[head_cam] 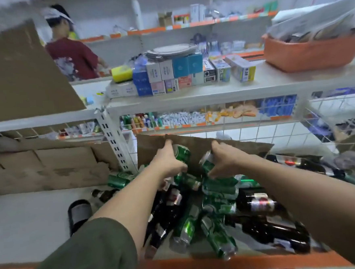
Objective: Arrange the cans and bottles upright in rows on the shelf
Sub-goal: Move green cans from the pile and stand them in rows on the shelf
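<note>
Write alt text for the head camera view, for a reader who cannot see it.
The person's left hand grips a green metal can and the right hand a second green can, above a jumbled heap of green cans and dark brown glass bottles lying flat on an orange-edged shelf. A brown cardboard sheet stands behind.

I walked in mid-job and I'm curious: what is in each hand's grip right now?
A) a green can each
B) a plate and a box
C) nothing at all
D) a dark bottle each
A: the left grip curls round a green can and the right grip round a second green can, while the dark bottles lie untouched in the pile.
</note>
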`<state>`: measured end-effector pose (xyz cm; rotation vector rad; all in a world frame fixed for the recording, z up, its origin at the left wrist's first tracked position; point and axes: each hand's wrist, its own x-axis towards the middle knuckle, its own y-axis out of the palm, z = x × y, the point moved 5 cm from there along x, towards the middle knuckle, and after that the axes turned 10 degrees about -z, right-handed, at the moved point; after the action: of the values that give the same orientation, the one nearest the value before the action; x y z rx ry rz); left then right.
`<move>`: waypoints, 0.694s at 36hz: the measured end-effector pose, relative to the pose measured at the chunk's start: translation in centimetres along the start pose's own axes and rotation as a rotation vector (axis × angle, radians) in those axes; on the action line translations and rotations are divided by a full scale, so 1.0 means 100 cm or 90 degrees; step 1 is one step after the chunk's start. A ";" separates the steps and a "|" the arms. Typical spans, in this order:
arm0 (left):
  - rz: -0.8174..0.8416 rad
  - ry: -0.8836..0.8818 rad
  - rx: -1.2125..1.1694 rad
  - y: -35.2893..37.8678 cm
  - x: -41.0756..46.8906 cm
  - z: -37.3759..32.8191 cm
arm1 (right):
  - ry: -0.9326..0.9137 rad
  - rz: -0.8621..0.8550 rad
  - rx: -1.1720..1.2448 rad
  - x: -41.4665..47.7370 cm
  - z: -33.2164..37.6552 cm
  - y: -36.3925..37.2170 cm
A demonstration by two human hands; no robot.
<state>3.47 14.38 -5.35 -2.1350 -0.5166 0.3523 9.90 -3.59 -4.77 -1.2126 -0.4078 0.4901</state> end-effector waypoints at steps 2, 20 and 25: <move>-0.074 0.008 -0.050 -0.035 -0.002 -0.013 | -0.012 -0.050 0.068 0.010 0.007 -0.032; -0.355 0.107 -0.184 -0.184 -0.064 -0.086 | -0.090 -0.220 0.519 0.031 0.049 -0.189; -0.417 0.061 -0.147 -0.193 -0.082 -0.067 | -0.147 -0.158 0.513 0.024 0.084 -0.179</move>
<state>-5.26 15.79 14.84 -2.0432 -1.1968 -0.1852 9.85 -0.54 14.94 -0.3229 -0.4836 0.5088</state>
